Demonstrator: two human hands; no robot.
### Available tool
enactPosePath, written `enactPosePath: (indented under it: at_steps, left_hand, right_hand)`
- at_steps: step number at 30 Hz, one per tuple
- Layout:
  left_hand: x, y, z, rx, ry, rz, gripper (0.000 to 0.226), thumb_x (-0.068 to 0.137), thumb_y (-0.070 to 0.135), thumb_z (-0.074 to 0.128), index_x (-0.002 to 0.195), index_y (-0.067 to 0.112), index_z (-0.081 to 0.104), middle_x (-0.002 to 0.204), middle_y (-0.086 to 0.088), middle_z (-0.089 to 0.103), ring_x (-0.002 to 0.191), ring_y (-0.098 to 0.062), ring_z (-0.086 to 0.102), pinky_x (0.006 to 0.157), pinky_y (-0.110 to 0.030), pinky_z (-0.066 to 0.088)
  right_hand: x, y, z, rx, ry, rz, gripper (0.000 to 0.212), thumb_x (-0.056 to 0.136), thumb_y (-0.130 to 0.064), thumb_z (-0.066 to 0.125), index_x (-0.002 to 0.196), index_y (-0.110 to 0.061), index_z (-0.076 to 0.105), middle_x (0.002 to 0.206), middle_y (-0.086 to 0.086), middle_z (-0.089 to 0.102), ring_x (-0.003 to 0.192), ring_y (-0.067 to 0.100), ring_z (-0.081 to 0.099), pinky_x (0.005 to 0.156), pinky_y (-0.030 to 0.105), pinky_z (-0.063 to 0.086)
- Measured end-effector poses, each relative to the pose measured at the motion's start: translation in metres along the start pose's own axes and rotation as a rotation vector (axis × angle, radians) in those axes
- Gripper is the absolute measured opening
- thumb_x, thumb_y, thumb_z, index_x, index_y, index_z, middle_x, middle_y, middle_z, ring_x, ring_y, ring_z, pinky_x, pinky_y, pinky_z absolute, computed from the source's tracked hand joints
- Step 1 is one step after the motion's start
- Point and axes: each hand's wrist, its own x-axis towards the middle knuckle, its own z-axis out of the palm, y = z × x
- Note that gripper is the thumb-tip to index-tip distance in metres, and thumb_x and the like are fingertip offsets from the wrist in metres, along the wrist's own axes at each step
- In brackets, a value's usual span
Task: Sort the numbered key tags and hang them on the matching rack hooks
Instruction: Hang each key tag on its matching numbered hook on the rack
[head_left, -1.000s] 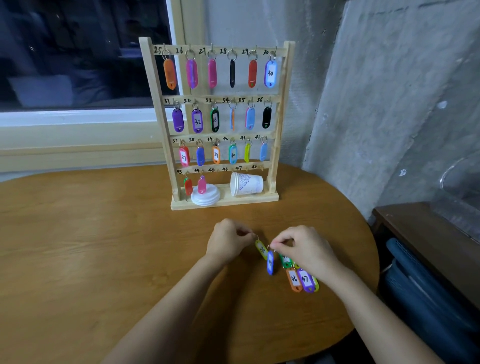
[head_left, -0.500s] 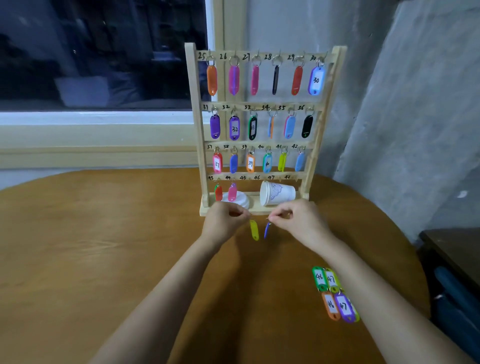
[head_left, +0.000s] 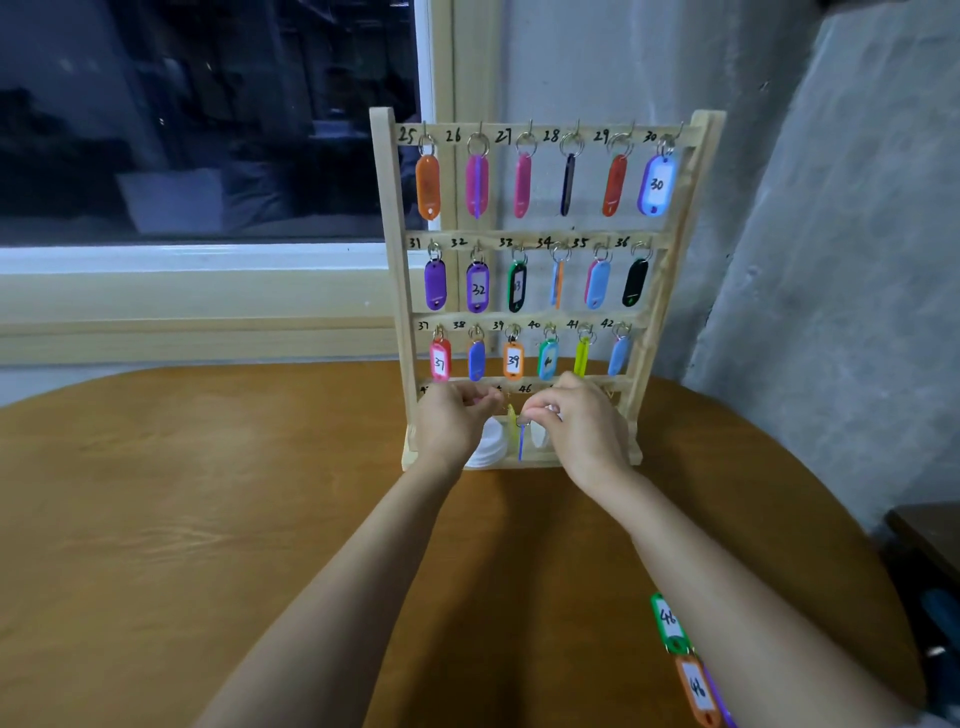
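The bottom rail of the wooden rack (head_left: 524, 235) is mostly hidden by hands, and only 46 reads. There the left hand (head_left: 457, 421) pinches a thin yellow tag (head_left: 511, 415), the right hand (head_left: 576, 426) the ring of a blue tag (head_left: 521, 444) hanging edge-on, numbers unreadable. On the grained table (head_left: 208, 493), a glossy green tag (head_left: 667, 621) and orange tag (head_left: 696, 688) lie half-covered by the right forearm.

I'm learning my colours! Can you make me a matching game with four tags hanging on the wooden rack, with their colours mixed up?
Things:
1. tag on hook 25
2. tag on hook 31
3. tag on hook 36
4. tag on hook 41

Colours:
A. black
B. yellow
C. orange
D. purple

Pairs: 1-C, 2-D, 3-A, 4-B
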Motion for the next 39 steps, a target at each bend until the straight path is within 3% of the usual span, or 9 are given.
enactPosePath:
  at_steps: [6,10,12,16,21,26,30,35,39]
  left_hand:
    - [0.006,0.001,0.007,0.035,0.051,-0.016,0.014,0.086,0.021,0.067,0.082,0.009,0.073,0.051,0.002,0.055,0.050,-0.016,0.050,0.068,-0.040,0.052]
    - [0.007,0.003,0.013,0.122,0.071,-0.016,0.015,0.087,0.025,0.066,0.088,0.012,0.073,0.053,0.008,0.049,0.048,-0.009,0.043,0.049,-0.025,0.034]
    - [0.006,0.001,0.014,0.193,0.090,-0.003,0.013,0.087,0.026,0.065,0.088,0.016,0.074,0.058,0.007,0.053,0.051,-0.009,0.045,0.048,-0.023,0.030]
    - [0.005,-0.003,0.014,0.302,0.110,0.075,0.013,0.086,0.025,0.065,0.091,0.017,0.075,0.080,0.001,0.070,0.066,-0.013,0.057,0.056,-0.026,0.043]
    - [-0.003,-0.006,0.009,0.354,0.112,0.079,0.013,0.086,0.025,0.061,0.089,0.024,0.074,0.080,0.003,0.068,0.071,-0.015,0.057,0.051,-0.024,0.031]
    - [-0.018,-0.008,0.002,0.377,0.103,0.092,0.012,0.085,0.026,0.063,0.091,0.025,0.073,0.066,0.009,0.058,0.056,-0.004,0.047,0.045,-0.020,0.027]
    - [-0.035,-0.010,0.003,0.393,0.028,0.087,0.012,0.084,0.030,0.066,0.092,0.024,0.073,0.071,0.006,0.060,0.066,-0.012,0.055,0.049,-0.024,0.035]
    - [-0.068,-0.011,0.020,0.351,-0.092,0.089,0.010,0.083,0.032,0.066,0.089,0.028,0.073,0.069,0.010,0.059,0.067,-0.010,0.057,0.054,-0.024,0.041]
    - [-0.096,-0.015,0.039,0.347,-0.190,0.109,0.012,0.084,0.035,0.066,0.092,0.029,0.074,0.082,0.009,0.069,0.079,-0.008,0.062,0.066,-0.027,0.051]
  right_hand:
    - [0.009,0.002,0.008,0.037,0.024,-0.018,0.010,0.087,-0.029,0.064,0.081,-0.029,0.072,0.082,-0.007,0.050,0.089,0.010,0.049,0.060,0.028,0.033]
    - [0.014,0.000,0.011,0.028,0.034,-0.033,0.011,0.088,-0.029,0.063,0.083,-0.027,0.073,0.080,-0.009,0.047,0.089,0.010,0.049,0.054,0.028,0.028]
    - [0.017,-0.001,0.013,0.018,0.048,-0.026,0.012,0.089,-0.031,0.062,0.084,-0.027,0.072,0.082,-0.009,0.048,0.088,0.009,0.048,0.050,0.023,0.025]
    - [0.025,-0.005,0.018,-0.022,0.122,0.024,0.015,0.090,-0.033,0.060,0.085,-0.026,0.072,0.086,-0.010,0.051,0.090,0.011,0.051,0.053,0.026,0.028]
    - [0.025,-0.007,0.026,-0.157,0.109,0.054,0.017,0.091,-0.030,0.059,0.081,-0.025,0.072,0.090,-0.005,0.056,0.089,0.016,0.053,0.046,0.022,0.021]
    - [0.014,0.002,0.018,-0.119,0.054,0.033,0.015,0.087,-0.034,0.065,0.100,-0.030,0.071,0.101,-0.005,0.061,0.096,0.016,0.059,0.063,0.028,0.042]
    - [-0.011,0.013,-0.006,-0.101,0.027,0.096,0.012,0.087,-0.035,0.063,0.096,-0.033,0.071,0.098,-0.010,0.062,0.094,0.013,0.059,0.065,0.026,0.039]
    - [-0.057,0.043,-0.036,-0.059,0.018,0.148,0.008,0.086,-0.033,0.065,0.088,-0.033,0.073,0.066,-0.020,0.051,0.078,0.008,0.056,0.059,0.024,0.035]
    - [-0.092,0.075,-0.049,-0.038,-0.001,0.159,0.007,0.085,-0.030,0.067,0.082,-0.034,0.073,0.072,-0.013,0.055,0.074,0.010,0.056,0.056,0.027,0.039]
